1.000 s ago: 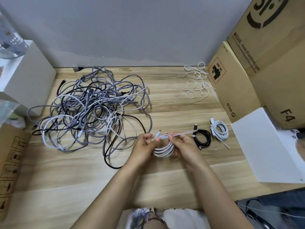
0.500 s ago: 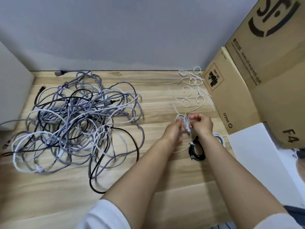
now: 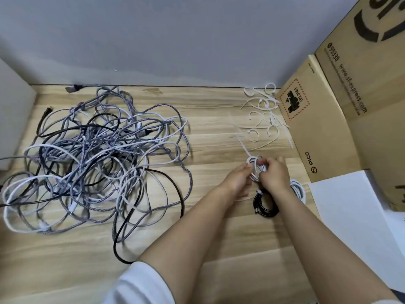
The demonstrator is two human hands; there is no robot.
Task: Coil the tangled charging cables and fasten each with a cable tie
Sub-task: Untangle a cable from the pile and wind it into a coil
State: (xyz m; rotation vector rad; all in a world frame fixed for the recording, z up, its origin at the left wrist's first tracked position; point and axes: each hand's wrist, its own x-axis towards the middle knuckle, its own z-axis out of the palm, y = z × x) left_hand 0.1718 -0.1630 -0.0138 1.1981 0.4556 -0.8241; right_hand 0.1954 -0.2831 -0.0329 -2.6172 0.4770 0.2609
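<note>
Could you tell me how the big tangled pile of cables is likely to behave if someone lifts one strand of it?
The tangled cables look floppy: their loops sag flat on the table. Because many strands cross and interlace, lifting one would probably drag its neighbours along rather than come free. The braided grey ones seem less slippery than the smooth white ones, so they may snag more.

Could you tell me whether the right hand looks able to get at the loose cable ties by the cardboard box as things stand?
Probably not yet: the right hand grips the white coil together with the left hand. The loose cable ties lie just beyond, with bare table between.
</note>
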